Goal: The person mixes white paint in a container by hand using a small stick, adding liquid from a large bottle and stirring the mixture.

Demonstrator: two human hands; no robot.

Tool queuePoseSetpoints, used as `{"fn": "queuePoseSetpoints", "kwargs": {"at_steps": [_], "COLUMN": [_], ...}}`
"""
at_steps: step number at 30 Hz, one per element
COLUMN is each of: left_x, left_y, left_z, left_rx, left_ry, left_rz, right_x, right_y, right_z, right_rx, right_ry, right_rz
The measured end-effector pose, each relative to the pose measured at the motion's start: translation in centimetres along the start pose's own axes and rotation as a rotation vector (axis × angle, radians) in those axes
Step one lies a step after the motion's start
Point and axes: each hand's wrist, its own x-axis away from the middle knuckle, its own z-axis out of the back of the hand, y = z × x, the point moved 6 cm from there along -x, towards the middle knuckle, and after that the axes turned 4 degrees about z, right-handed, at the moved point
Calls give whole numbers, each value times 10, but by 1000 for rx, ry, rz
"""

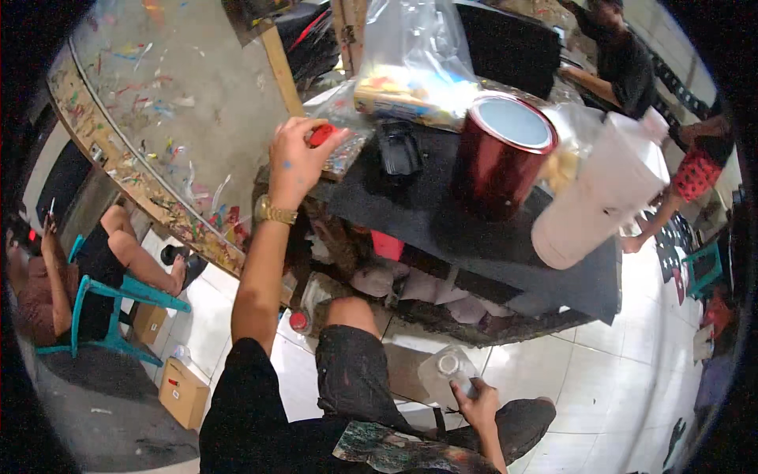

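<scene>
My left hand (296,162), wearing a gold watch (276,211), is raised at the near left edge of the dark work table (442,189). Pinched between its fingers is a small red cap (320,135). Low over my lap, my right hand (478,406) grips a clear plastic bottle (448,367), whose pale round mouth faces up and looks uncapped. A small black tray (399,152) lies on the table to the right of my left hand.
On the table stand a dark red paint can (505,158) and a tall whitish plastic bottle (596,193). A clear plastic bag (414,47) sits behind them. A red-capped container (298,321) is below the table. Other people sit at left (55,292) and far right (624,55).
</scene>
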Motion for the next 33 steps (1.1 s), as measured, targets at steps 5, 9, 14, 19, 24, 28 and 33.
{"fn": "queuePoseSetpoints", "kwargs": {"at_steps": [5, 9, 14, 19, 24, 28, 33], "left_x": [14, 49, 56, 41, 50, 89, 171], "left_y": [-13, 85, 168, 206, 203, 180, 101], "left_z": [-23, 1, -64, -85, -68, -32, 76], "left_rx": [-202, 192, 443, 1049, 929, 818, 330], "left_ry": [77, 335, -43, -459, -229, -253, -50], "left_rz": [-96, -265, -186, -132, -138, 1, -182], "right_x": [14, 6, 13, 15, 15, 16, 6], "right_y": [69, 77, 62, 72, 79, 100, 108], "right_z": [-19, 0, 7, 34, 58, 74, 85], "right_rx": [51, 91, 85, 115, 170, 176, 289], "right_ry": [41, 52, -40, 11, 13, -19, -69], "right_rz": [-32, -28, -52, -55, -94, -125, 36]}}
